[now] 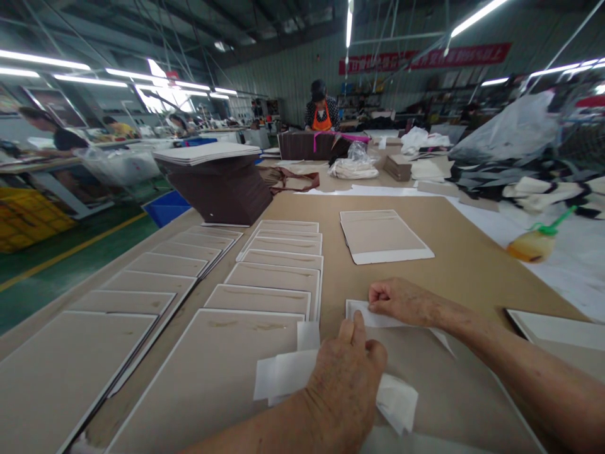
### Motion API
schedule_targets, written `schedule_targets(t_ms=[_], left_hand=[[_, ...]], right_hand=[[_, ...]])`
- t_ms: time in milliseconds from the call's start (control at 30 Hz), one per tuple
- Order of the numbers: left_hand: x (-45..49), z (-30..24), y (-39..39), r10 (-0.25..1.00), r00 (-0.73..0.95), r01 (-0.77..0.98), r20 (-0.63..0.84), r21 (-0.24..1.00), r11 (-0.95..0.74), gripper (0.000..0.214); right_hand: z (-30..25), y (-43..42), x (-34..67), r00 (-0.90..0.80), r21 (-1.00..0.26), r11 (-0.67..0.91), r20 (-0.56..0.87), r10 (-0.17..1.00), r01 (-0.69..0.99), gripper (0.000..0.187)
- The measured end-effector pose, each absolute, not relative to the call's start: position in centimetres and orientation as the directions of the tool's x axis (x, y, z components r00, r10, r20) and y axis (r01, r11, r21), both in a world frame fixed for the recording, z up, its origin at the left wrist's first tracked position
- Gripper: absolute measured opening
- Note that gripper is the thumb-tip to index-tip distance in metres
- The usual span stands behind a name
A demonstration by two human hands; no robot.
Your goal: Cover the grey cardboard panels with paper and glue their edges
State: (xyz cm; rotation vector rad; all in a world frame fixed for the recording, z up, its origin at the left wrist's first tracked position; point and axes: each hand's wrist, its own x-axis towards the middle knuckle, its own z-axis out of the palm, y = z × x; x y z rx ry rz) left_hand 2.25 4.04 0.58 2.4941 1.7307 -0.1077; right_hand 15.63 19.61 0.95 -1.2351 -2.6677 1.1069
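Note:
My left hand [347, 375] is over the near panel, its index finger stretched toward the panel's upper left corner and its other fingers curled. White paper strips [286, 375] stick out on both sides of it and appear held in the palm. With fingertips pinched together, my right hand [401, 301] has hold of a white strip [373, 318] along the top edge of the near beige panel [425, 359]. Part of that strip and much of the panel are hidden by my hands and forearms.
Overlapping rows of white-edged beige panels [265, 299] lie to the left. A single panel [385, 236] lies ahead, another [562, 334] at right. A tall dark stack [217, 189] stands far left. A yellow bottle [534, 244] with green spout is at right. A person in an orange apron [322, 116] works beyond.

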Motion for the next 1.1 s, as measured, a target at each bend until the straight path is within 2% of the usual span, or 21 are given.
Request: schedule_targets(t_ms=[167, 467, 533, 633, 700, 900, 1100], left_hand=[[2.2, 0.0, 4.1, 0.927, 0.37, 0.929, -0.058, 0.032, -0.369, 0.046], [2.2, 1.4, 4.4, 0.905, 0.401, 0.914, -0.141, -0.01, -0.406, 0.044], [2.2, 1.4, 4.4, 0.902, 0.411, 0.909, -0.135, -0.02, -0.417, 0.042], [2.1, 1.0, 4.5, 0.905, 0.412, 0.909, -0.109, -0.016, -0.416, 0.036], [1.9, 0.7, 4.5, 0.914, 0.396, 0.918, -0.091, 0.003, -0.397, 0.036], [1.8, 0.7, 4.7, 0.917, 0.378, 0.925, -0.126, 0.028, -0.378, 0.047], [1.7, 0.4, 4.9, 0.912, 0.371, 0.928, -0.174, 0.049, -0.369, 0.049]], right_hand=[[1.2, 19.5, 15.7, -0.687, -0.595, 0.44, -0.282, 0.67, 0.673, 0.008], [1.3, 19.4, 15.4, -0.68, -0.629, 0.403, -0.286, 0.675, 0.664, 0.01], [1.6, 20.0, 16.4, -0.695, -0.653, 0.385, -0.313, 0.647, 0.652, 0.012], [2.3, 21.2, 19.7, -0.73, -0.701, 0.327, -0.402, 0.553, 0.634, 0.027], [2.6, 21.7, 22.6, -0.718, -0.715, 0.268, -0.45, 0.531, 0.646, 0.032], [1.5, 20.1, 28.2, -0.556, -0.706, 0.117, -0.432, 0.71, 0.699, 0.029], [-0.7, 18.0, 28.6, -0.402, -0.668, 0.084, -0.337, 0.851, 0.739, 0.023]])
